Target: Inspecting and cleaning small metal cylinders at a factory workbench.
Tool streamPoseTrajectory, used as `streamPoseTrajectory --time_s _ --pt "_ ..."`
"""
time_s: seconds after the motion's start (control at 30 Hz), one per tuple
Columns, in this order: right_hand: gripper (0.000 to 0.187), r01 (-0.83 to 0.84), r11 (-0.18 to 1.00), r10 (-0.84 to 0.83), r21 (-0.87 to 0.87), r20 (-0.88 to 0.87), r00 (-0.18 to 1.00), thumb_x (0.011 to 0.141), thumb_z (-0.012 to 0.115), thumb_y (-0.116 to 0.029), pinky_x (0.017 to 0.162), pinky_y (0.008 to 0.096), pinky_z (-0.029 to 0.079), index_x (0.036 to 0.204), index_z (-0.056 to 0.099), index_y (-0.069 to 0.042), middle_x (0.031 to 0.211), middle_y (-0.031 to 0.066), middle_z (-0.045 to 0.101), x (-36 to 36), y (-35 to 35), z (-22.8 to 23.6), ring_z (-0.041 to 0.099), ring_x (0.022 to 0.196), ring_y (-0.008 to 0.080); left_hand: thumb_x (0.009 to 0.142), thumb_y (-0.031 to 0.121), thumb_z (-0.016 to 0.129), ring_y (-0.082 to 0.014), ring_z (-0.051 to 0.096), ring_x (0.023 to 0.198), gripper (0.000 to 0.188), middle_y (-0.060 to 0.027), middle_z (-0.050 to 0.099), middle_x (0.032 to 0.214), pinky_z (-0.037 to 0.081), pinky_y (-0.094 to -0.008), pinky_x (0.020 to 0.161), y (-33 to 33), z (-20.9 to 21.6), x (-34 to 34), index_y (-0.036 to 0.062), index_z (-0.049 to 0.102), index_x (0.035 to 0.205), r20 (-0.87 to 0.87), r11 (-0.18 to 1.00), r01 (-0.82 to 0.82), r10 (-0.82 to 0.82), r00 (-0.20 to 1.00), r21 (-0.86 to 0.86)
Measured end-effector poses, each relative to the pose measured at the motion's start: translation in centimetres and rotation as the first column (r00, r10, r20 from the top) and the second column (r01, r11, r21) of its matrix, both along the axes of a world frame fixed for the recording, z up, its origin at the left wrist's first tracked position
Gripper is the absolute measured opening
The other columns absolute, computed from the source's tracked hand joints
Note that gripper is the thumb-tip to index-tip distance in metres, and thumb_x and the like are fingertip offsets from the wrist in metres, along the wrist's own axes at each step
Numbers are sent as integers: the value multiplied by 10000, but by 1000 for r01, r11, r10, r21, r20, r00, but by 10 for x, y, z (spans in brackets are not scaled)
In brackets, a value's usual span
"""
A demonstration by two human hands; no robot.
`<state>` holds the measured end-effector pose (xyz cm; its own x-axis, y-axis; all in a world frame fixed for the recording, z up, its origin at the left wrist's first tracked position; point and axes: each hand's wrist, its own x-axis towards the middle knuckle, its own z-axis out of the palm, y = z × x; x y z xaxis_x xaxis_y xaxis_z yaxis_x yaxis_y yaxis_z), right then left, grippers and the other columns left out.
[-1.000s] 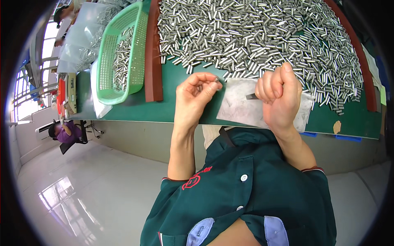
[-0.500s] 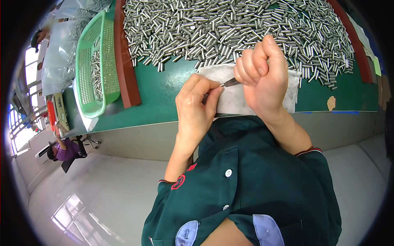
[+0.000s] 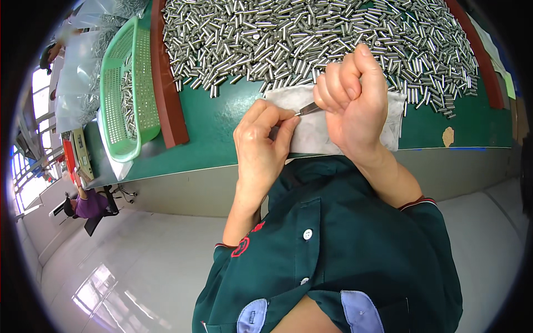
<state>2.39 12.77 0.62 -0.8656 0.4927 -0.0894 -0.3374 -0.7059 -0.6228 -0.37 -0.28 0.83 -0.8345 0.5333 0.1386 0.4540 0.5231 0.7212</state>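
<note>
hands (image 3: 260, 137): 2 | tool (image 3: 308, 109): 1 | cloth (image 3: 312, 136): 1 | basket (image 3: 146, 83): 1 | pins (image 3: 300, 41): uncountable

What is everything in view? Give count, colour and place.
table: one, green, centre
perforated basket: one, light green, left
metal pins: uncountable, silver, mostly heaped on table
edge strips: two, red-brown, flanking the heap
cloth: one, whitish, before the heap
narrow tool: one, dark grey, over cloth
torn scrap: one, tan, table's right
plastic bags: several, clear, far left
seated person: one, purple top, far left
shirt: one, dark green, wearer's torso
left hand: one, bare, apparently pinching one pin
right hand: one, bare, gripping tool
</note>
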Motion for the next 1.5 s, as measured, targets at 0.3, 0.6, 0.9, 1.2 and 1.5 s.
streamPoseTrajectory --time_s 0.3,0.6,0.9,1.2,1.5 --pt "447 -3 999 2 35 21 1000 915 270 -282 377 237 165 496 265 -127 408 -29 227 1 -2 3 150 375 76 631 -32 638 -196 480 503 87 -79 484 601 371 -288 453 0 -2 -1 -14 558 659 12 1000 12 -13 1000 17" --pt "403 42 942 -39 333 -15 999 917 291 -247 386 239 162 544 272 -96 443 -22 230 1 -14 5 155 403 61 641 -51 620 -185 450 477 84 -79 471 592 354 -280 436 2 -4 -4 -21 542 648 57 997 19 -24 998 73" --pt "398 36 893 -30 449 -21 999 916 316 -212 412 238 187 542 299 -75 456 -14 257 1 -22 5 210 419 66 648 -43 621 -200 472 495 83 -85 469 590 370 -292 452 2 -1 -2 -16 544 658 59 995 8 -13 998 97" --pt "394 7 965 5 260 -46 999 920 285 -203 377 229 165 543 288 -88 436 -14 256 1 -15 5 170 392 60 808 30 532 -40 377 559 75 -47 536 740 330 -184 501 -18 9 -4 -9 528 873 679 791 -308 -176 713 528" --pt "403 2 962 13 274 -53 999 920 267 -199 376 236 167 534 293 -90 423 -8 254 0 -15 5 170 383 66 735 109 642 -68 336 457 124 28 408 535 268 -198 436 -30 0 -49 14 562 734 263 930 -267 200 944 252"
